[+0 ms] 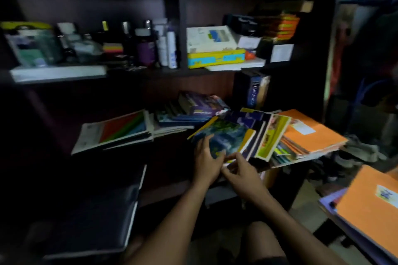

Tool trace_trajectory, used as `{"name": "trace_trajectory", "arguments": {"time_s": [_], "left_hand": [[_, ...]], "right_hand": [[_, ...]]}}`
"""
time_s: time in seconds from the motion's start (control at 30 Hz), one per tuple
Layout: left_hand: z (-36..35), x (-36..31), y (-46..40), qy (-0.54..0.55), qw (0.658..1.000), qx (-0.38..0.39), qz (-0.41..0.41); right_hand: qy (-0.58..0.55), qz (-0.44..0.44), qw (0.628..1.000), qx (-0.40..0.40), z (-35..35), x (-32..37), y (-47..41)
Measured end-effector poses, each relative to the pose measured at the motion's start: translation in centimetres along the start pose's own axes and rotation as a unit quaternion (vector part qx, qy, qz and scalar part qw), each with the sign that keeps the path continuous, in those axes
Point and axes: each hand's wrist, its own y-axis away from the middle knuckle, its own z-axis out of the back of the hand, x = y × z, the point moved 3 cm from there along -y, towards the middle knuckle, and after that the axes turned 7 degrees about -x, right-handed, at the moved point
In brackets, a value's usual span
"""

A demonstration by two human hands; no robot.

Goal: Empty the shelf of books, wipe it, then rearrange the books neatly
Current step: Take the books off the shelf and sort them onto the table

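A dark shelf unit (150, 72) fills the view. On its lower shelf lie loose piles of books: a rainbow-covered book (117, 130) at left, a purple-blue stack (193, 109) behind, an orange-covered pile (310, 135) at right. In the middle a fanned bundle is topped by a blue-green book (226, 135). My left hand (207, 160) grips that book's near edge, fingers on its cover. My right hand (241, 170) holds the bundle's lower corner from beneath, thumb towards the left hand. A dark dictionary (251, 90) stands upright behind.
The upper shelf holds bottles (146, 49), sticky notes (113, 48), a yellow box (215, 58) and orange books (282, 24). A dark folder (97, 217) lies lower left. More orange books (370, 206) lie stacked at the right edge. Shoes (361, 150) sit on the floor.
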Motion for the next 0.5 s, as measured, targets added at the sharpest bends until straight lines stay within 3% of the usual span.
{"name": "trace_trajectory", "arguments": {"time_s": [0.13,0.2,0.27,0.33,0.4,0.5], "left_hand": [[5.0,-1.4,2.6,0.065,0.993,-0.038,0.089],[8.9,-2.1,3.8,0.064,0.994,-0.053,0.073],[14.5,-1.9,5.4,-0.004,0.995,-0.090,0.033],[21.0,0.2,7.2,-0.144,0.978,-0.148,0.018],[26.8,3.4,9.1,-0.301,0.937,-0.144,0.104],[30.1,7.0,12.1,-0.416,0.877,-0.038,0.238]], "right_hand": [[-0.095,-0.003,0.993,0.068,-2.9,2.6,1.3],[-0.094,0.004,0.989,0.115,-3.9,4.0,1.5],[-0.064,0.004,0.981,0.182,-5.3,5.8,2.4],[-0.058,0.001,0.968,0.246,-7.0,8.0,4.3],[-0.066,0.005,0.957,0.282,-8.7,9.9,6.8],[-0.071,0.037,0.950,0.301,-11.0,11.3,9.8]]}}
